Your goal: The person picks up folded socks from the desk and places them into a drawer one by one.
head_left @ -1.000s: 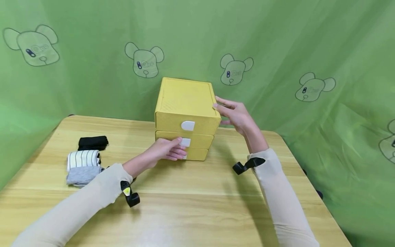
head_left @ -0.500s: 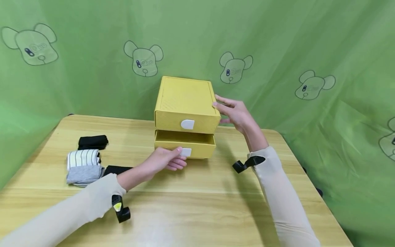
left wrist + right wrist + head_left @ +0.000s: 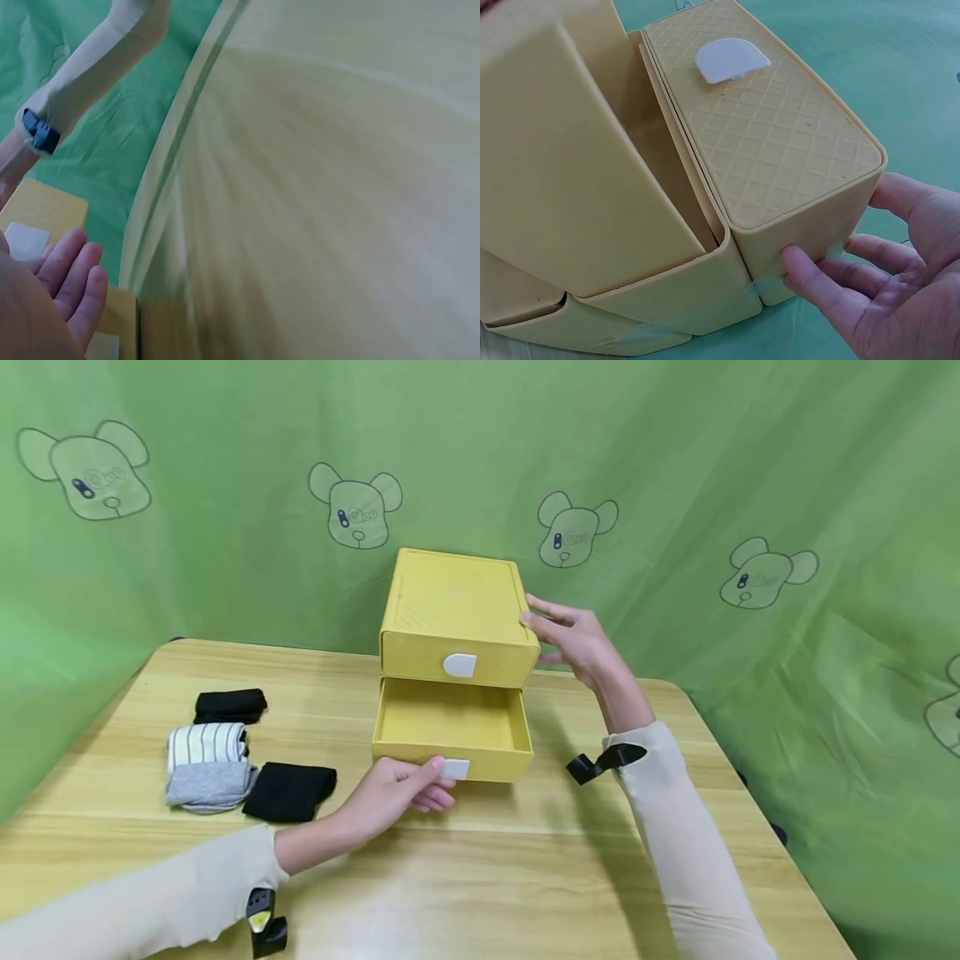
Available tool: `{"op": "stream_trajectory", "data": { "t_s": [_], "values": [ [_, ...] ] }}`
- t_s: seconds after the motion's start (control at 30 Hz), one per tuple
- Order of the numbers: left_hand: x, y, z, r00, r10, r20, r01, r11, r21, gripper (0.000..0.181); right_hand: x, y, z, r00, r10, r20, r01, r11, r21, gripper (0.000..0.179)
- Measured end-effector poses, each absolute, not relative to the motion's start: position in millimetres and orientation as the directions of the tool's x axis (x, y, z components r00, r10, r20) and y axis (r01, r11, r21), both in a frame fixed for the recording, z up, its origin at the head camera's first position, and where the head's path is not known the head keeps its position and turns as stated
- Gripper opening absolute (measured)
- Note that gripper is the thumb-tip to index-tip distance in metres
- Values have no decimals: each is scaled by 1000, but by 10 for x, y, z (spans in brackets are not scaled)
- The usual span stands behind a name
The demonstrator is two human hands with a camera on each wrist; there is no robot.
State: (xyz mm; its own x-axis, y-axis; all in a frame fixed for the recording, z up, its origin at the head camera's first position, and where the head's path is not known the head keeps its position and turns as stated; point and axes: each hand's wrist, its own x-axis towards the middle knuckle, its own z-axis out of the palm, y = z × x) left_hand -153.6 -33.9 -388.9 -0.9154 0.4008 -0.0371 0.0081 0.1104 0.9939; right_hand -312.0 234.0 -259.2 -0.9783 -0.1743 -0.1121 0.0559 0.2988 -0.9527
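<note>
A yellow drawer unit (image 3: 459,593) stands on the table against the green cloth. Its middle drawer (image 3: 517,760) is pulled well out, and the inside shows bare. My left hand (image 3: 393,789) pinches that drawer's white handle (image 3: 455,769), thumb at its edge and fingers below. On the unit's right side rests my right hand (image 3: 573,639), thumb at the top edge, fingers spread along the wall. The right wrist view shows those fingertips touching the side (image 3: 802,232). The top drawer, with its own white tab (image 3: 731,60), is closed. The bottom drawer is hidden in the head view.
Folded cloth items lie on the table's left: a black roll (image 3: 230,705), a white striped piece (image 3: 206,745), a grey piece (image 3: 210,787) and a black piece (image 3: 291,792). A green curtain (image 3: 465,443) with mouse-head prints hangs behind the wooden table (image 3: 540,877).
My left hand has drawn the middle drawer out towards me, from closed to far out. The right hand has stayed at the unit's side. The black cloth piece is now uncovered by my arm.
</note>
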Motion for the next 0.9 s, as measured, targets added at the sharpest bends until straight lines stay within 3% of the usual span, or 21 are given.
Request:
{"op": "stream_trajectory", "data": {
  "t_s": [0.27,0.43,0.57,0.7,0.77,0.83,0.9],
  "values": [
    [-1366,-382,-3921,-906,422,-7,47,118,992,51,-3119,2328,-2601,-979,-175,-108,53,291,-955,61],
    [-1327,-438,-3907,-868,496,-28,54,151,987,49,-3125,2337,-2597,-978,-179,-106,51,291,-955,61],
    [-1337,-561,-3773,-771,627,-109,68,251,966,45,-3113,2358,-2603,-979,-174,-106,51,295,-954,61],
    [-1368,-819,-3463,-622,767,-154,220,360,906,37,-3110,2362,-2604,-979,-171,-108,53,301,-952,60],
    [-1407,-980,-3298,-584,803,-121,300,352,887,31,-3116,2356,-2604,-979,-173,-107,51,299,-953,60],
    [-1469,-1152,-3148,-604,792,-92,337,358,870,25,-3126,2346,-2603,-979,-175,-101,45,296,-954,60],
    [-1562,-1326,-3039,-666,744,-64,362,397,843,21,-3131,2335,-2602,-980,-172,-95,42,289,-956,60]
  ]
}}
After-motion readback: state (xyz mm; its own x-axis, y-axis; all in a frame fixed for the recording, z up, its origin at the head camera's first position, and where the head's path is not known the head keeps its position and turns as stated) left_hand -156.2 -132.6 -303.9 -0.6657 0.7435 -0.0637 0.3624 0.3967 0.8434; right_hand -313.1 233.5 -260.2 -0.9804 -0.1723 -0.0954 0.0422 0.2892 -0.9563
